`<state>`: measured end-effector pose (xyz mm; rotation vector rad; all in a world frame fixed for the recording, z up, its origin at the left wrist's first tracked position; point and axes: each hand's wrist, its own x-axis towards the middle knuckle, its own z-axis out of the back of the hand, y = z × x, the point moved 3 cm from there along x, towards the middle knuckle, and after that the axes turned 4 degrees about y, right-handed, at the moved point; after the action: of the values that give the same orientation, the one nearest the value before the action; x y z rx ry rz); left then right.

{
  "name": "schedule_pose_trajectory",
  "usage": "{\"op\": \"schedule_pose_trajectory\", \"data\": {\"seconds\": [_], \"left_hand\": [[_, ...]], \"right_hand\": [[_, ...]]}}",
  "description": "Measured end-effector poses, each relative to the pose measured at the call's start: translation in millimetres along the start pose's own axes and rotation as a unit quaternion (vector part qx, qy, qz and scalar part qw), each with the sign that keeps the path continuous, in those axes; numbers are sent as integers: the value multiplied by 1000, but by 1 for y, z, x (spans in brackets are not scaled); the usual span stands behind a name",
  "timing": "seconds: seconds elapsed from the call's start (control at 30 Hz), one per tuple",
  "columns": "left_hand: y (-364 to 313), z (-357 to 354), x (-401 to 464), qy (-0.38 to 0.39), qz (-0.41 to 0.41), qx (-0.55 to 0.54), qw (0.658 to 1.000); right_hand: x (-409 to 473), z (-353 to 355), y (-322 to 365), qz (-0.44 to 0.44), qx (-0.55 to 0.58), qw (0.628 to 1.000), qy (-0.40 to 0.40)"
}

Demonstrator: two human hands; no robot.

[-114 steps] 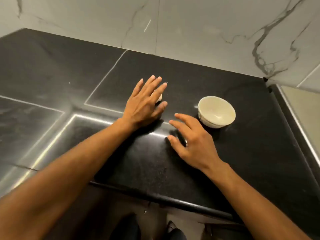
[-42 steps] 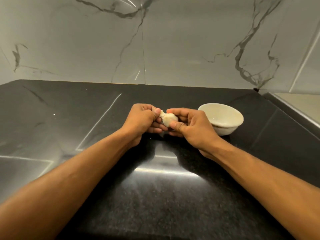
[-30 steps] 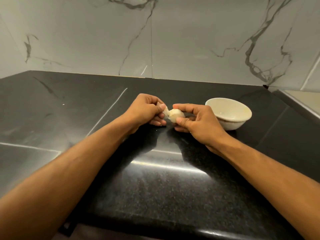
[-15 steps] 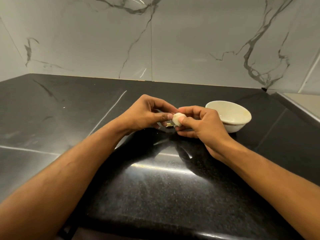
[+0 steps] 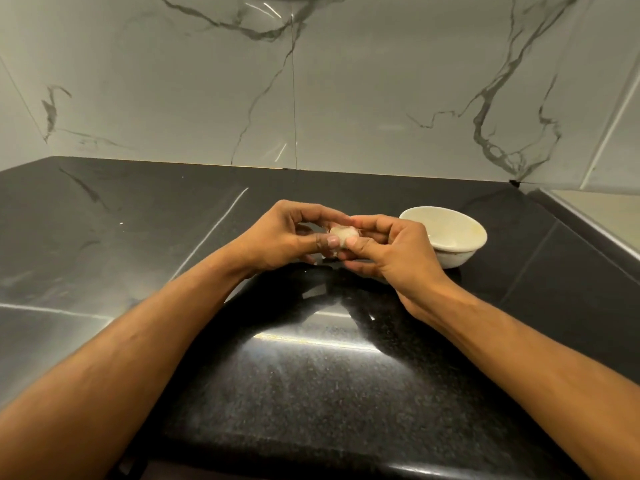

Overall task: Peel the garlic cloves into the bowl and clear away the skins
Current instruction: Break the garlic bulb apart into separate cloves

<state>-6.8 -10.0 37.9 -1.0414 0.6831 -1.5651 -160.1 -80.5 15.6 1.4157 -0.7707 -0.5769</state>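
garlic point(image 5: 343, 233) held just above the dark counter point(image 5: 311, 393), pinched between both hands. left hand point(image 5: 280, 237) grips its left end w/ thumb + fingers, right hand point(image 5: 391, 251) grips the right end. long axis looks roughly left-right, hard to tell. bowl point(image 5: 474, 237) sits just right of the right hand, slightly farther back, so right hand is nearer for the drop. no loose skins visible.

Warm, fairly dim indoor light falls from above and glares in a bright streak on the glossy black worktop point(image 5: 311, 393), with fainter reflections on the marble wall point(image 5: 346, 81). The hands cast dark shadows beneath them. Wide-angle bending curves the edges, and the forearms look soft.
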Motion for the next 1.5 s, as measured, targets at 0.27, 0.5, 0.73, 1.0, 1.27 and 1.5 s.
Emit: {"op": "schedule_pose_trajectory", "data": {"seconds": [0.27, 0.5, 0.73, 1.0, 1.27, 1.5], "left_hand": [[2, -2, 3, -25, -19, 43, 999], [9, 2, 5, -67, -27, 115, 991], [3, -5, -1, -106, -39, 149, 982], [0, -21, -1, -108, -36, 181, 977], [-9, -40, 21, -136, -14, 111, 984], [-1, -36, 18, -159, -15, 4, 987]], "right_hand": [[-4, 0, 8, 61, -238, 969, -31], [-15, -2, 21, 48, -454, 889, -18], [-14, 18, 25, -20, -479, 874, -77], [-12, 44, 22, -67, -473, 873, -100], [-4, 41, 20, 45, -292, 952, -85], [4, 33, 7, 43, -201, 978, -21]]}}
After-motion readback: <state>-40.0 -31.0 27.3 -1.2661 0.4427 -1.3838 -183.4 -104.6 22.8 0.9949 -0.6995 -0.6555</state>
